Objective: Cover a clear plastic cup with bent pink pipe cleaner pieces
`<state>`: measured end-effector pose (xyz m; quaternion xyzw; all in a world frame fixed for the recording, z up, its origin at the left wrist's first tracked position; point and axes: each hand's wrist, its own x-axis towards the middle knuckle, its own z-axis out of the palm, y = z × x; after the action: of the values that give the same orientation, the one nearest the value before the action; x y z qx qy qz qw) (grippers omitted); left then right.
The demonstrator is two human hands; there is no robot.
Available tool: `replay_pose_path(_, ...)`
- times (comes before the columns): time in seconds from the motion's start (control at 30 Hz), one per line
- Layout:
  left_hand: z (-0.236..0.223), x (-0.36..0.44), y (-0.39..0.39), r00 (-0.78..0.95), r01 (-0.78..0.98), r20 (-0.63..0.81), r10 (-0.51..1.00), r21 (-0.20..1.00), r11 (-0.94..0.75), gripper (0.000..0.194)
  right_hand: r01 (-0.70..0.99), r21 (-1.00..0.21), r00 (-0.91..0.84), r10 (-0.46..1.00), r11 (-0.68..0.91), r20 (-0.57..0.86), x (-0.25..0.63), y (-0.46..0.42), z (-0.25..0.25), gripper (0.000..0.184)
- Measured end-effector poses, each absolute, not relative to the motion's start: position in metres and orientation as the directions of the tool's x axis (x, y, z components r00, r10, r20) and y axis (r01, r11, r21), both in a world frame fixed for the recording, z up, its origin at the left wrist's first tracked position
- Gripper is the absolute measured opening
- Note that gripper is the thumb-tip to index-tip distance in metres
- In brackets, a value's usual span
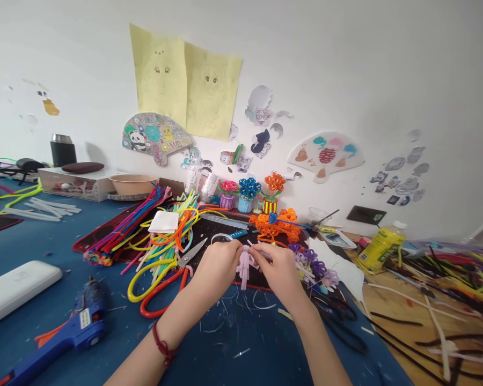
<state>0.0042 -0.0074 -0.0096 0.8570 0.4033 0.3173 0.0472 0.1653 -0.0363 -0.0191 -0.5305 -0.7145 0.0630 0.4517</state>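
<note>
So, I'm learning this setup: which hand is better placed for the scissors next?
Likely the left hand, though it holds the lilac piece: the scissors lie beside it, farther from the right hand.

Both hands (221,262) (278,268) close together, palms down, fingertips (238,245) pinched, bare forearms (183,313) converging from below.

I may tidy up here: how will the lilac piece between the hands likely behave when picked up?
The lilac piece is probably light: the left hand and right hand merely pinch it. Its slim strips likely bend easily, and their spread may hinder rolling.
</note>
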Motion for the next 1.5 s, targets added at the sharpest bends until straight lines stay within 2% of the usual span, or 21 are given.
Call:
replay_pose_path(0.23,-0.018,0.007,-0.012,0.510,0.773,0.562,0.651,0.032,-0.633,0.023,0.758,-0.460,-0.054,0.747,0.462,0.662,0.158,-0.037,-0.027,0.030)
replay_pose_path(0.33,-0.021,0.008,-0.014,0.503,0.775,0.609,0.613,-0.003,-0.632,0.025,0.746,-0.461,-0.038,0.721,0.482,0.692,0.153,-0.037,-0.028,0.030)
replay_pose_path(0.4,-0.019,0.008,-0.015,0.446,0.755,0.645,0.621,0.103,-0.648,0.027,0.725,-0.490,-0.002,0.712,0.485,0.702,0.151,-0.039,-0.026,0.029)
replay_pose_path(0.47,-0.014,0.008,-0.014,0.364,0.662,0.637,0.680,0.336,-0.669,0.026,0.689,-0.550,0.042,0.732,0.472,0.680,0.153,-0.040,-0.022,0.029)
replay_pose_path(0.57,-0.006,0.005,-0.010,0.338,0.298,0.468,0.816,0.769,-0.565,0.024,0.580,-0.680,0.075,0.802,0.448,0.592,0.159,-0.041,-0.016,0.028)
replay_pose_path(0.6,-0.004,0.004,-0.008,0.365,0.155,0.396,0.842,0.866,-0.475,0.025,0.531,-0.721,0.071,0.825,0.445,0.561,0.160,-0.041,-0.015,0.027)
replay_pose_path(0.67,-0.003,0.002,-0.005,0.430,-0.071,0.285,0.857,0.957,-0.283,0.026,0.440,-0.782,0.046,0.859,0.441,0.510,0.163,-0.041,-0.014,0.026)
replay_pose_path(0.77,-0.005,0.000,-0.003,0.483,-0.227,0.209,0.850,0.968,-0.109,0.028,0.365,-0.819,0.014,0.877,0.442,0.480,0.164,-0.041,-0.015,0.027)
replay_pose_path(0.93,-0.005,0.000,-0.004,0.471,-0.281,0.198,0.860,0.957,-0.066,0.027,0.347,-0.825,0.014,0.877,0.447,0.481,0.163,-0.041,-0.017,0.027)
replay_pose_path(1.17,-0.002,0.002,-0.005,0.428,-0.249,0.217,0.877,0.961,-0.116,0.024,0.347,-0.822,0.025,0.872,0.452,0.489,0.160,-0.042,-0.018,0.025)
replay_pose_path(1.3,-0.002,0.003,-0.008,0.370,-0.142,0.302,0.879,0.953,-0.267,0.017,0.341,-0.839,0.026,0.888,0.424,0.459,0.158,-0.042,-0.018,0.026)
replay_pose_path(1.4,-0.002,0.003,-0.008,0.322,-0.002,0.387,0.864,0.913,-0.408,0.012,0.283,-0.873,0.018,0.908,0.398,0.419,0.159,-0.041,-0.018,0.028)
replay_pose_path(1.5,-0.001,0.000,-0.005,0.328,-0.024,0.387,0.862,0.916,-0.402,0.018,0.183,-0.913,0.008,0.928,0.364,0.372,0.162,-0.040,-0.017,0.029)
